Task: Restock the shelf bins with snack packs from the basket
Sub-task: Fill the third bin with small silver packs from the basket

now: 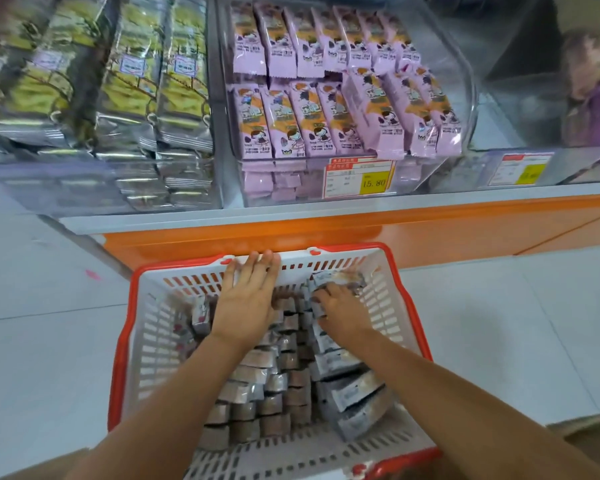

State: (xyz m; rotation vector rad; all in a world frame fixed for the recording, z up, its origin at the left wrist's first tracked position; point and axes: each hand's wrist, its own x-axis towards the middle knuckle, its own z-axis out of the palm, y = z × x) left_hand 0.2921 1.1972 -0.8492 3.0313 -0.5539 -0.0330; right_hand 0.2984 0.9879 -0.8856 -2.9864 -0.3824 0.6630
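A white basket with a red rim [146, 341] stands on the floor below the shelf, filled with several rows of small snack packs [274, 386]. My left hand [246, 292] lies flat with straight fingers over the packs at the basket's far wall. My right hand [340, 313] reaches into the far right of the basket, its fingers curled around a few packs [336, 282] there. Above, a clear shelf bin [465, 74] holds purple snack packs [329, 95] in two rows.
A neighbouring bin on the left holds silver and yellow packs [125, 91]. A yellow price tag [359, 178] hangs on the purple bin's front. An orange and white shelf edge [326, 230] runs just beyond the basket. Pale floor tiles [49, 306] surround the basket.
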